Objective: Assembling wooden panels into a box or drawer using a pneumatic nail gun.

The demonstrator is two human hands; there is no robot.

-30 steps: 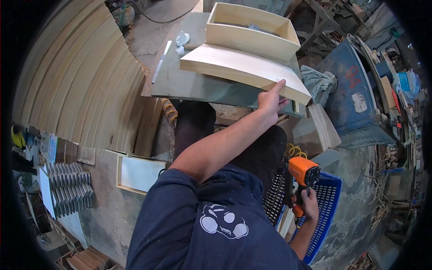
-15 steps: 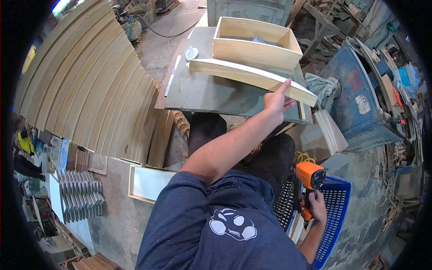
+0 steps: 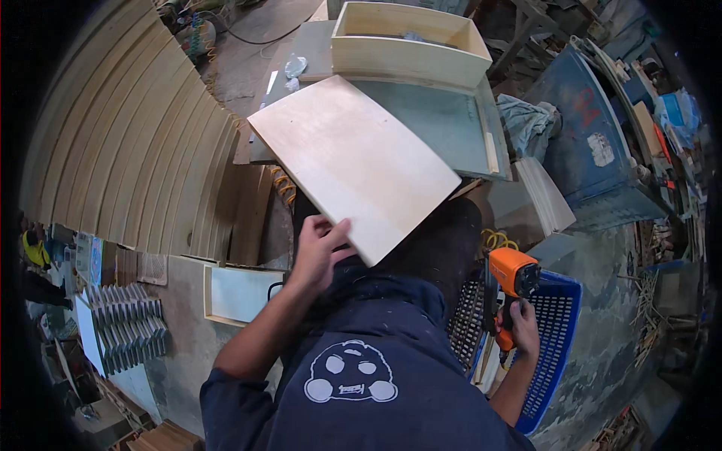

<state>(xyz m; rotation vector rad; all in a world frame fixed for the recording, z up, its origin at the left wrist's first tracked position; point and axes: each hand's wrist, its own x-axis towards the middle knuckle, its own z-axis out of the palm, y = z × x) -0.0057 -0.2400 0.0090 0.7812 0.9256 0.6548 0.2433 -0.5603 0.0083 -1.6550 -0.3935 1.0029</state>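
My left hand (image 3: 320, 252) grips a pale rectangular wooden panel (image 3: 357, 165) by its near left edge, fingers curled around it. The panel's broad face is turned up, and it lies askew over my lap and the front of the low grey-green worktable (image 3: 432, 116). An orange and black nail gun (image 3: 514, 272) is in my right hand (image 3: 519, 327), which wraps its handle over a blue plastic basket (image 3: 553, 361). Farther back on the worktable stands an open wooden box (image 3: 410, 56). What lies under the panel is hidden.
A tall row of stacked wooden boxes (image 3: 128, 143) rises at the left. A white-bottomed tray (image 3: 244, 295) rests on the floor. Right of the worktable are a grey cloth (image 3: 529, 120) and a blue metal cabinet (image 3: 583, 143). A crumpled plastic bag (image 3: 295, 68) sits on the table.
My left hand has moved from the right end of the wooden piece to its near left edge. The piece has turned from edge-on to face up and come nearer. My right hand keeps the nail gun.
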